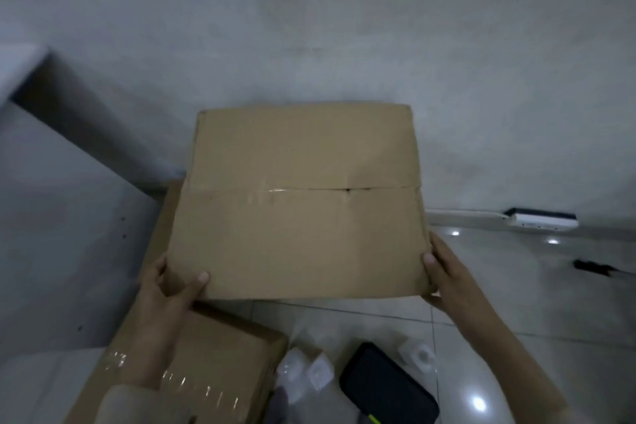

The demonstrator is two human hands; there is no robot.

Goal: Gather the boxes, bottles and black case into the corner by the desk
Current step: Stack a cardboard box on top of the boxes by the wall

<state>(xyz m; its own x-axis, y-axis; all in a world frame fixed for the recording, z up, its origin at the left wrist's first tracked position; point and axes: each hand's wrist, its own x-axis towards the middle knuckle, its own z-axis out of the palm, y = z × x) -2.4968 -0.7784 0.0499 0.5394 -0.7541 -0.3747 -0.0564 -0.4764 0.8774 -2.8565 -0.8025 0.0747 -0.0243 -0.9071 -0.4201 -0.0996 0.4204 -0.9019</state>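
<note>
I hold a large brown cardboard box with a taped seam across its top, up against the wall. My left hand grips its near left corner and my right hand grips its near right corner. Below it another cardboard box with clear tape lies on the floor by the desk. A further cardboard piece shows under the held box on the left. Clear plastic bottles with white caps stand on the floor, one more bottle to the right. A black case lies between them.
The white desk side panel rises on the left. A grey wall is straight ahead. A white power strip lies at the wall's foot on the right, with a black cable on the glossy tiled floor.
</note>
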